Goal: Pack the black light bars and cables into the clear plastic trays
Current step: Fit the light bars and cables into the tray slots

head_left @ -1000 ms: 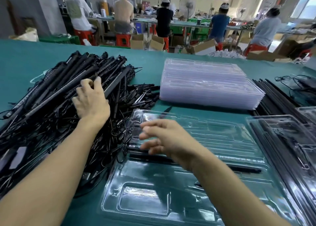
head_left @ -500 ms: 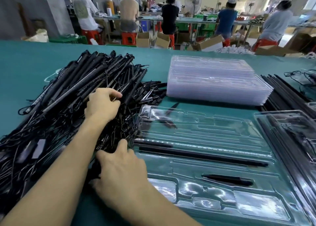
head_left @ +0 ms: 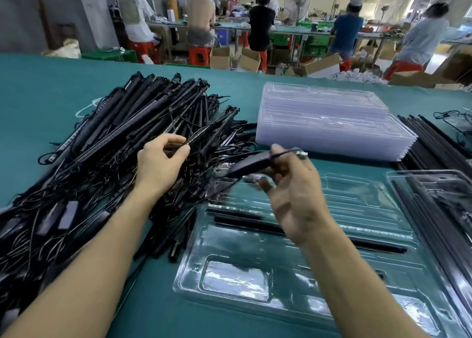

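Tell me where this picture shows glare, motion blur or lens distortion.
Head view: the right hand and the cable it holds are smeared by motion; the left hand, pinching a light bar, is sharper; white glare lies on the clear tray; things near the frame's edges look stretched by the wide lens.

Bright overhead light, wide-angle edge distortion

Black light bars (head_left: 143, 123), clear tray (head_left: 255, 281), teal table (head_left: 38, 87), red stools (head_left: 198, 55).
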